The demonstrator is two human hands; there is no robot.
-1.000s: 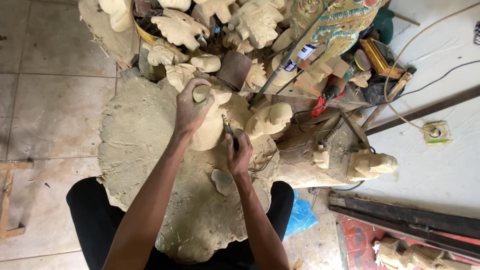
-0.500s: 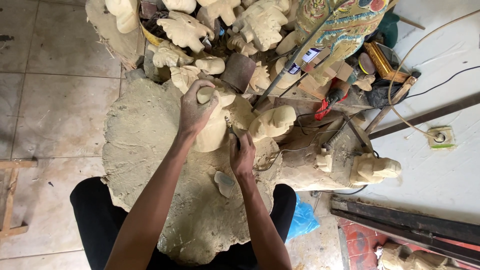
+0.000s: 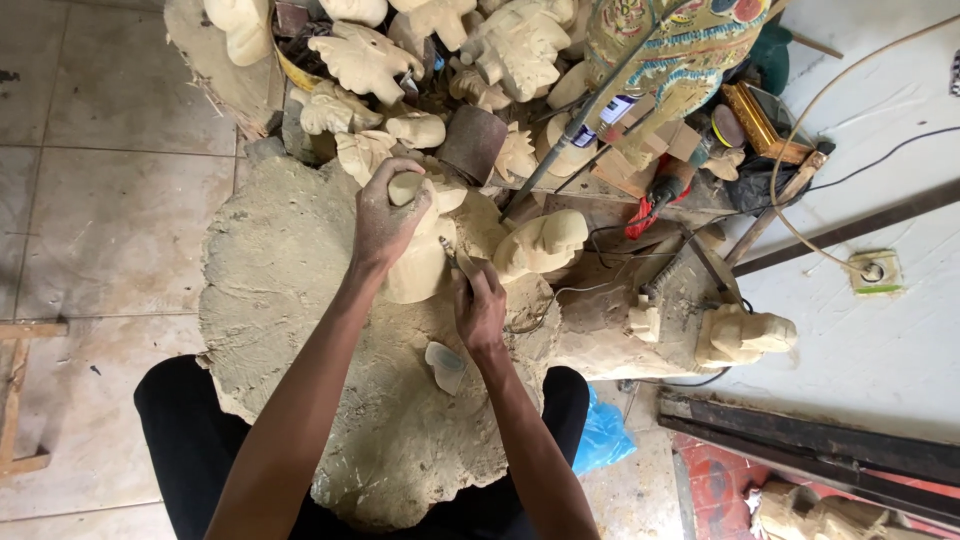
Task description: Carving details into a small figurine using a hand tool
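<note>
Step in hand: carving; judged to be fine shaping of the pale wooden figure (image 3: 420, 255), which rests on the stump block (image 3: 290, 330) at centre frame.
Left hand (image 3: 388, 215): closed over the top of the figure, fingers wrapped round its upper knob, steadying it.
Right hand (image 3: 480, 305): fist closed round a small carving tool (image 3: 452, 262); the tip points toward 11 o'clock and meets the figure's lower right flank.
Next move, as judged: calls for a firm brace from the left hand and a short, controlled push of the blade along the grain.
Figure material: raw light wood, smooth, rounded, unpainted.
Stump block: broad, irregular outline, rough and dusty, grey-tan.
Chip (image 3: 445, 365): pale curved offcut at 6 o'clock of the right hand, just beside the wrist.
Carved pieces (image 3: 365, 60): heap of similar cream, lobed shapes at 12 o'clock.
Painted figure (image 3: 680, 50): multicoloured, at 1 o'clock.
Floor (image 3: 100, 200): pale tiles at 9 o'clock.
</note>
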